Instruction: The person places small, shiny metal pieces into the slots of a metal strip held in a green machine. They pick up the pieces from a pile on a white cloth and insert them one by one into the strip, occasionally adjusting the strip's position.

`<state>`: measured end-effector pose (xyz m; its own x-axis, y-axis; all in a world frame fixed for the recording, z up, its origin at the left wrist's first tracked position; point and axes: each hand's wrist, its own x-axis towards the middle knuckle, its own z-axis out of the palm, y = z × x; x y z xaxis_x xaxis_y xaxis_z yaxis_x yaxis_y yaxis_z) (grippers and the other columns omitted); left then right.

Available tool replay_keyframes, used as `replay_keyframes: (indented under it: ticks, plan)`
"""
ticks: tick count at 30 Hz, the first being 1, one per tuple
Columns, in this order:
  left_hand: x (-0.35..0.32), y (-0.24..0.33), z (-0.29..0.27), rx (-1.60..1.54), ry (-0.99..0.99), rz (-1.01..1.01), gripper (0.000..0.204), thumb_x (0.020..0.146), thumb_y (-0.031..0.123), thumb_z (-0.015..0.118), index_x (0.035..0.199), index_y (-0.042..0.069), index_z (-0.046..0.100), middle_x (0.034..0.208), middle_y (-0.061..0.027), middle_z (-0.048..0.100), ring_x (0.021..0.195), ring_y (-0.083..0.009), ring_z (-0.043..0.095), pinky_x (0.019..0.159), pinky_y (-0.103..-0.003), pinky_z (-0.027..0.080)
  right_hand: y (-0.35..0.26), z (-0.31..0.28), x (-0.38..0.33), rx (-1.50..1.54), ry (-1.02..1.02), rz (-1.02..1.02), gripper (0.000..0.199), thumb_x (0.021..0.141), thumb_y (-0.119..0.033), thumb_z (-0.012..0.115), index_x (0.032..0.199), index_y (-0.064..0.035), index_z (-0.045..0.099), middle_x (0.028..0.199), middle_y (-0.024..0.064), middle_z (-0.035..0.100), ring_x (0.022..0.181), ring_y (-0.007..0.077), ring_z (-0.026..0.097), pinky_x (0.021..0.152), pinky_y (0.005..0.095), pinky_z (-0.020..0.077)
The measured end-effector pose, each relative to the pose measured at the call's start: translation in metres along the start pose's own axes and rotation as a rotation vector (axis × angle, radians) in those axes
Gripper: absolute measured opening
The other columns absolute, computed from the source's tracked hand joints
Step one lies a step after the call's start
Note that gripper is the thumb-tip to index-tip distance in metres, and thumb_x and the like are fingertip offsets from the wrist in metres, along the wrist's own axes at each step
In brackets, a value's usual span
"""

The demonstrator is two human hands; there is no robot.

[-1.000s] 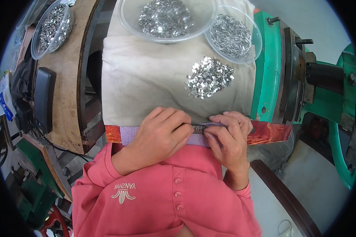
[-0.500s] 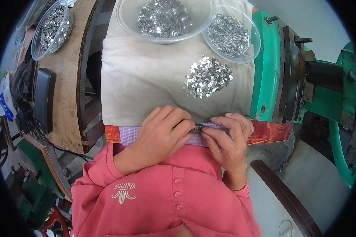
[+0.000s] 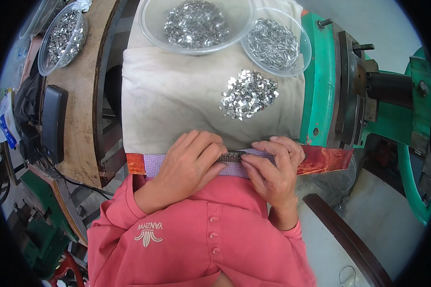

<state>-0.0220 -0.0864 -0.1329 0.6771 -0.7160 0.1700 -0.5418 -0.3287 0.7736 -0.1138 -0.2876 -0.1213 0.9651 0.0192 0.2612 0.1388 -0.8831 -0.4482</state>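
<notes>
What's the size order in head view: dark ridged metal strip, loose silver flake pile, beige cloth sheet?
1. Beige cloth sheet
2. Loose silver flake pile
3. Dark ridged metal strip (partly hidden, yet clearly smallest)

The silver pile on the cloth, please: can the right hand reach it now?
Probably yes: only bare cloth seems to separate the right hand from the silver pile, though that hand is at the dark strip.

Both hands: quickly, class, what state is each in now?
Left hand: closed on a dark ridged strip.
Right hand: at the strip's right end; grip cannot be told.
</notes>
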Motion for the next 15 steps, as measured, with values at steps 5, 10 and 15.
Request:
replay_keyframes:
  ticks: [5,10,15]
  plan:
    - [-0.004,-0.003,-0.005,0.005,-0.011,-0.017,0.035,0.07,0.007,0.08,0.098,0.004,0.06,0.106,-0.01,0.059,0.093,-0.0295,0.058,0.079,-0.04,0.047,0.001,0.005,0.0,0.016,-0.001,0.002,0.021,0.069,-0.016,0.084,0.088,-0.0181,0.076,0.108,-0.0028,0.068,0.112,0.0256,0.054,0.096,0.0421,0.0339]
    - [-0.007,-0.006,-0.008,0.019,0.007,-0.021,0.038,0.067,0.007,0.085,0.099,0.003,0.065,0.107,-0.0113,0.061,0.093,-0.0302,0.058,0.078,-0.039,0.048,0.002,0.005,0.0,0.026,-0.002,0.004,0.02,0.069,-0.016,0.084,0.088,-0.0181,0.076,0.109,-0.0026,0.068,0.113,0.0255,0.054,0.096,0.0413,0.0335]
    - [-0.009,-0.011,-0.005,0.023,0.033,0.01,0.033,0.068,0.008,0.084,0.095,0.002,0.066,0.107,-0.0106,0.061,0.093,-0.029,0.057,0.078,-0.038,0.048,0.001,0.005,0.001,0.021,0.019,0.009,0.019,0.07,-0.017,0.084,0.087,-0.0185,0.076,0.109,-0.0027,0.068,0.113,0.0255,0.054,0.096,0.0407,0.0329]
